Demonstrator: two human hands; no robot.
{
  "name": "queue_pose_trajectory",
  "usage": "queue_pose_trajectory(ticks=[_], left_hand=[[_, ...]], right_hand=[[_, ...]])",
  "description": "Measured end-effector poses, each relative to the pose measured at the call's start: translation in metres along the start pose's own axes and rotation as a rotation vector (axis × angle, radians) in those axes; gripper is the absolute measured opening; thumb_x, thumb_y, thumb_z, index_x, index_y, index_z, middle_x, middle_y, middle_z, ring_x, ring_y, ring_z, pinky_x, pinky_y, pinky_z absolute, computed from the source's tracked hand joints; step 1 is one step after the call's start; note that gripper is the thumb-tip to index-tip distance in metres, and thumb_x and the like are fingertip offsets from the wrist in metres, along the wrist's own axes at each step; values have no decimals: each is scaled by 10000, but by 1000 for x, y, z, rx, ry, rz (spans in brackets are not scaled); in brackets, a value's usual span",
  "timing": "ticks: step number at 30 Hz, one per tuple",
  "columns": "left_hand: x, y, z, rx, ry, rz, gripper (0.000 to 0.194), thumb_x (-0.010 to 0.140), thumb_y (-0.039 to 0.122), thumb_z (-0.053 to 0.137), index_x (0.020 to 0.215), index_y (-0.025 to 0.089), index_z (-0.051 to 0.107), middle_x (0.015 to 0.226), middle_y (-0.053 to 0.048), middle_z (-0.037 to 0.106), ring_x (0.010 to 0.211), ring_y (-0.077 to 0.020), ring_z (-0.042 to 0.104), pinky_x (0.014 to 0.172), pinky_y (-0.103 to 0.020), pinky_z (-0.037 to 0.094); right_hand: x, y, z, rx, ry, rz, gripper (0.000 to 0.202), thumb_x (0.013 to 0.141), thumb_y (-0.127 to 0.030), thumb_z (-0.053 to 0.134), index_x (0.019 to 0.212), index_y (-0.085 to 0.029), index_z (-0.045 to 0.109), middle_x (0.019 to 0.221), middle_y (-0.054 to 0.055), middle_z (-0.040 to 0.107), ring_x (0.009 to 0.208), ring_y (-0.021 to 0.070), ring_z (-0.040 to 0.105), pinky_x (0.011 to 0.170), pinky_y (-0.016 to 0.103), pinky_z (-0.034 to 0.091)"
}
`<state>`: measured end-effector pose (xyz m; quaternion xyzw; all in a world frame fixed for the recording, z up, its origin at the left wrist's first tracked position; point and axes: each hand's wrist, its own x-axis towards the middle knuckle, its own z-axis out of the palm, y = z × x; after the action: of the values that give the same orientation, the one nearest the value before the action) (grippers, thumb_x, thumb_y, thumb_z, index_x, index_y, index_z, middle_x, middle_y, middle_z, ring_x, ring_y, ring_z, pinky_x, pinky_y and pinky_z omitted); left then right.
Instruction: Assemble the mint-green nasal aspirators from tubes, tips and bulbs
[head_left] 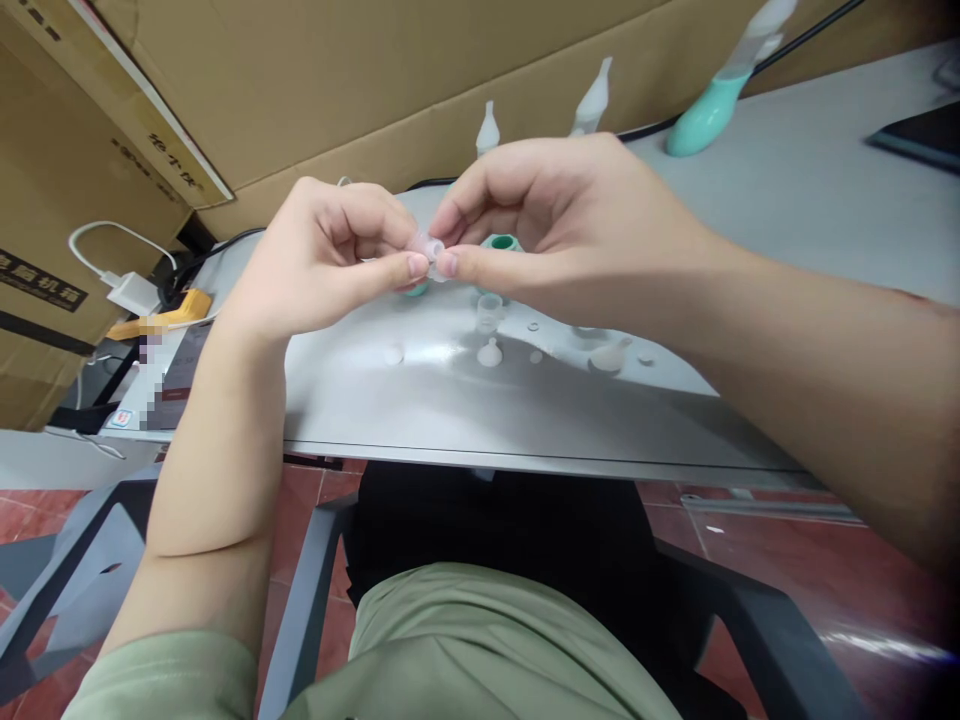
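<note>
Between the thumbs and fingertips of both hands is a small translucent plastic piece (430,247) with a round opening, held above the desk. My left hand (322,255) pinches it from the left, and my right hand (570,215) pinches it from the right. The fingers partly cover it. Behind and below my right hand shows a green part with a round hole (502,243). Under the hands on the desk are a clear cup-like piece (490,312), a small translucent nozzle (490,352), a thin ring (533,326) and a larger translucent piece (611,356).
A teal bulb with a clear tip (709,112) lies at the back right. Two white pointed tips (488,132) show behind my right hand. Small pale discs (646,360) lie near the desk's front. A white charger (135,293) and yellow power strip (169,315) are at left; cardboard stands behind.
</note>
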<state>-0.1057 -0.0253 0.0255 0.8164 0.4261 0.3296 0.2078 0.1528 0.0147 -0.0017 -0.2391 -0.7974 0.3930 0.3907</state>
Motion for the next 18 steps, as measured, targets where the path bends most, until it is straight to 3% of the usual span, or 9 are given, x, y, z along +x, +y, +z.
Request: queue_pose_trajectory(ticks=[3,7,9,18], left_hand=[[2,-3,4,-90,33,-1,398,936,646,1058,987,276,920,1048,-47,911,962,-228,765,859,-442,672],[2,1,13,-349,121,-67,105,993,305,970,895,271,954,928,-34,877,900,-216,839,793,-399,747],[2,3,18,-426,129,-119,122,978,185,911,893,253,967,927,-23,879,900,-194,861,802,-362,777],[4,-4,23,-425,126,-147,94,975,308,960,905,250,937,1074,-26,901,1031,-252,913,905,-442,840]], right_hand=[[1,5,1,-68,27,-40,113,1000,-199,920,1051,-253,836,1119,-22,894,1000,146,810,971,314,662],[1,11,6,-50,79,-137,176,935,-109,939,993,-239,835,1004,-28,868,898,136,805,858,279,674],[0,11,9,-58,125,-168,182,928,-92,932,952,-240,828,995,-7,864,907,144,813,875,285,695],[-3,2,11,-196,189,-130,205,961,-117,916,903,-270,793,978,-18,853,945,154,814,905,289,656]])
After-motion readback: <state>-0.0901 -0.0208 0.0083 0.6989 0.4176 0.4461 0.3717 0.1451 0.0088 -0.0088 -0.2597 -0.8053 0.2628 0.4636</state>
